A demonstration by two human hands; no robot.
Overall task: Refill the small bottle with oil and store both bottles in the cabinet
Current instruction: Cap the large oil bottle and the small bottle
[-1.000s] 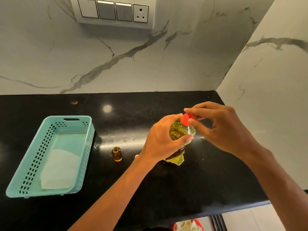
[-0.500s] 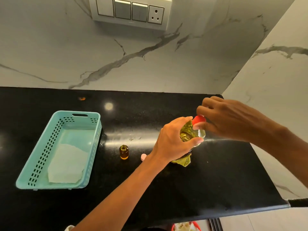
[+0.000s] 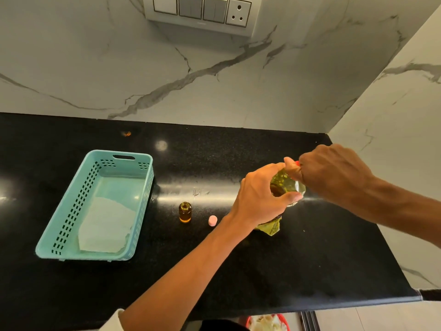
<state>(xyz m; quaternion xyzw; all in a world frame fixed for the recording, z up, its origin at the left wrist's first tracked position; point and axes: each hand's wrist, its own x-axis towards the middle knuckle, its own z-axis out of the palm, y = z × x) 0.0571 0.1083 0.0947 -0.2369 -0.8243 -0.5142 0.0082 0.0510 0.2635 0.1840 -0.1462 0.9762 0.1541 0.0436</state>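
A large clear oil bottle (image 3: 284,183) with a yellow-green label stands on the black counter (image 3: 310,259). My left hand (image 3: 257,199) grips its shoulder. My right hand (image 3: 329,170) is curled round its red cap (image 3: 296,163), which is almost hidden under the fingers. The small amber bottle (image 3: 185,212) stands uncapped to the left, holding some oil. Its pink cap (image 3: 212,220) lies beside it on the counter.
A teal perforated basket (image 3: 71,211) with a white paper inside sits at the left. Marble walls close the back and right. A switch plate (image 3: 202,10) hangs above. The counter's front edge runs along the bottom, with a red-rimmed item (image 3: 269,322) below it.
My right hand has turned over the red cap, from a fingertip pinch to a full grip that covers it. The view shifted, so everything sits further right and lower.
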